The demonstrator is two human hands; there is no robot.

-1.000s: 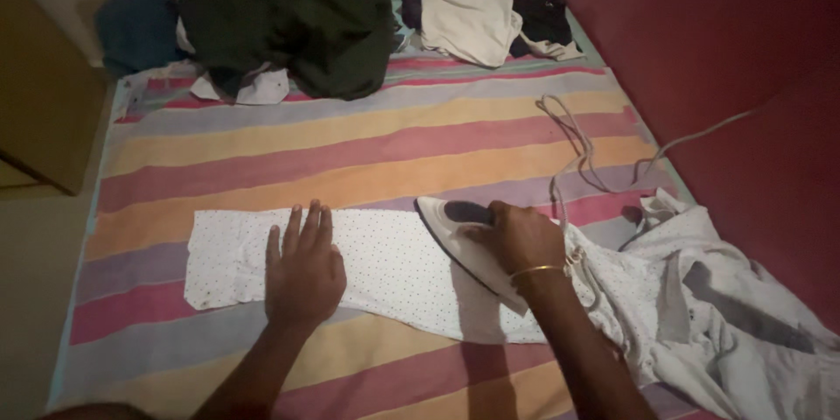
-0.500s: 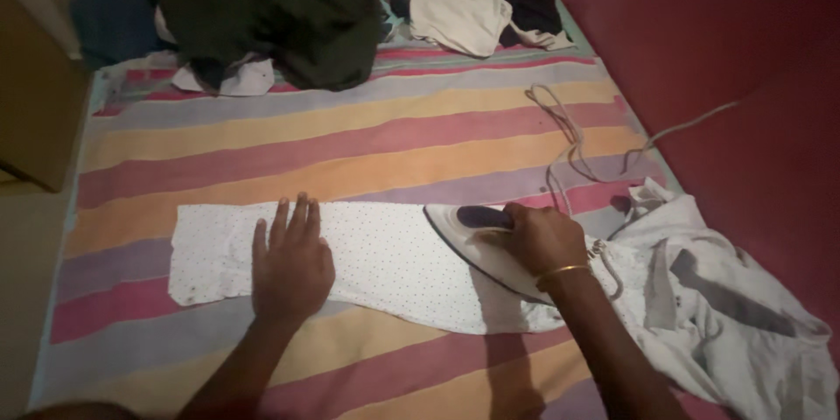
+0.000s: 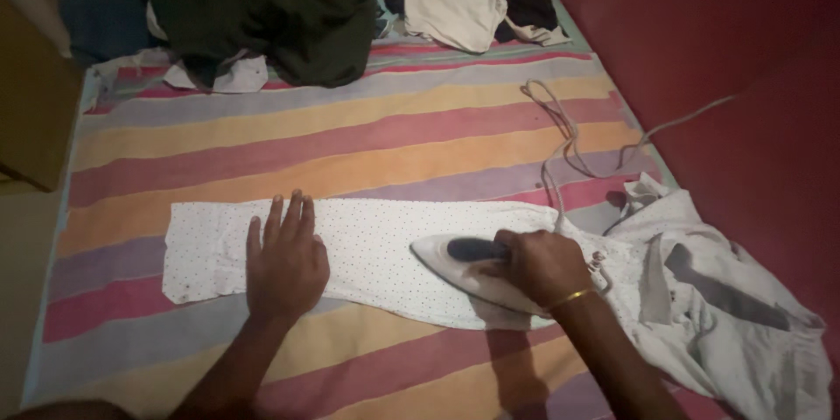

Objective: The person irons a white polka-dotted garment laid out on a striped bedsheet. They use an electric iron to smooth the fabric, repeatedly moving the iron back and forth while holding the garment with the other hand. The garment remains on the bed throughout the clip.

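Two hands on the shirt, iron slid back toward the body

Two hands worked a white dotted shirt (image 3: 385,249) spread across a striped bed sheet (image 3: 350,140). Right hand (image 3: 538,264) was clenched round the handle of the white iron (image 3: 459,269), grasping it firmly. Over the last second the iron came down and a little left: its tip had pointed up near the shirt's far edge, and now it lay flatter, near the close edge, nose aimed at the left hand (image 3: 284,258). That hand stayed flat, fingers spread, grip released, pressing the sleeve end down; it barely shifted. Judged from this, one pass across the middle strip was under way, with the stretch between the hands not yet covered. Bunched rest of the shirt lay at right by the red wall (image 3: 744,35). Cord (image 3: 560,127) looped loose on the sheet behind the iron. Dark clothes pile (image 3: 262,9) sat at the far end, well apart.
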